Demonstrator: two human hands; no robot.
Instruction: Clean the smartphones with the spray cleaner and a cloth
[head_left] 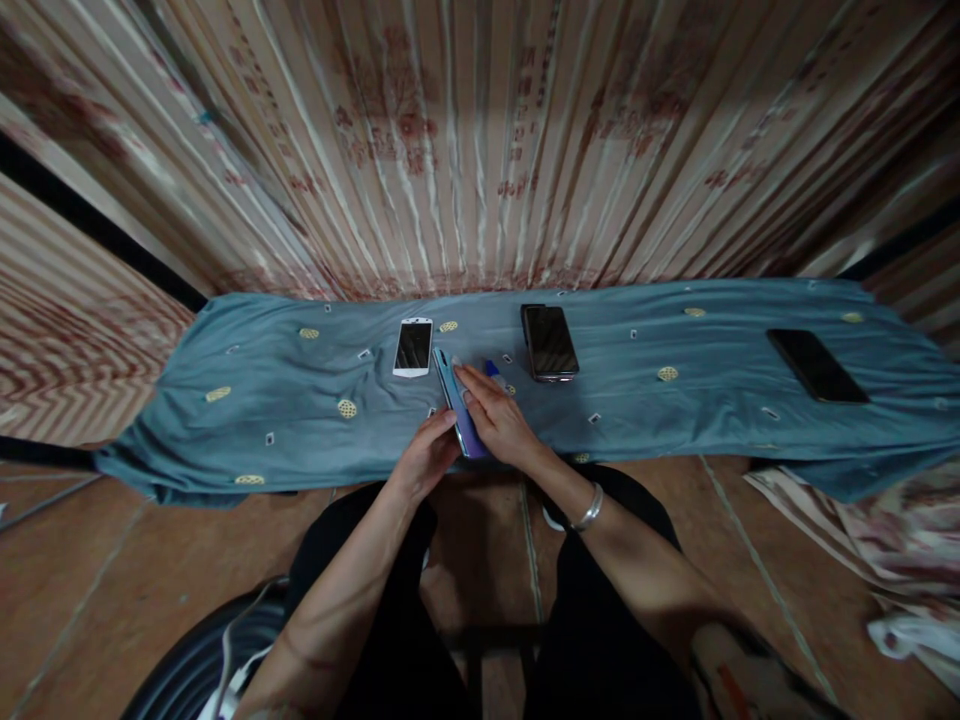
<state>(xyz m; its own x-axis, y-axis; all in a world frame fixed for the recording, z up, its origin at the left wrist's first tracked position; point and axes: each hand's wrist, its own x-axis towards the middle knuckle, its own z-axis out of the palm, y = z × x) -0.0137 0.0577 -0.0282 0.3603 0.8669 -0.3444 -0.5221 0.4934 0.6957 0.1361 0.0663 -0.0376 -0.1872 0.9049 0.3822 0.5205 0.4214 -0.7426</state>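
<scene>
left hand: came in from bottom-left w/ the forearm angled up toward the middle of the table. Palm faced down, fingers curled and pressed together against the left edge of the purple phone, near its lower end. So clamped on the phone from that side.

right hand: forearm came in from bottom-right, wrist bent a bit inward. Hand lay flat over the phone's right side, fingers together and stretched toward its far end, fingertips touching the top surface. Thumb side hidden, can't tell how it wrapped underneath.

bracelet: silver-ish bangle sat on the right wrist, just behind the hand.

purple phone: lay tilted, top end leaning left, on the teal cloth right at the near edge, center of the table, btw both hands. Looked like its back was up but too blurry to be sure.

blue bit: sth small and blue poked out just past the right fingertips, couldn't tell what it was.

white phone: screen up, just left of the purple one's top end, not touching.

dark phone: screen up, right of the hands, near but apart.

black phone: far right on the cloth, well apart from everything.

cloth: teal w/ small yellow round patches, draped over the whole table.

curtain: pleated, reddish print, hung behind the table.
</scene>
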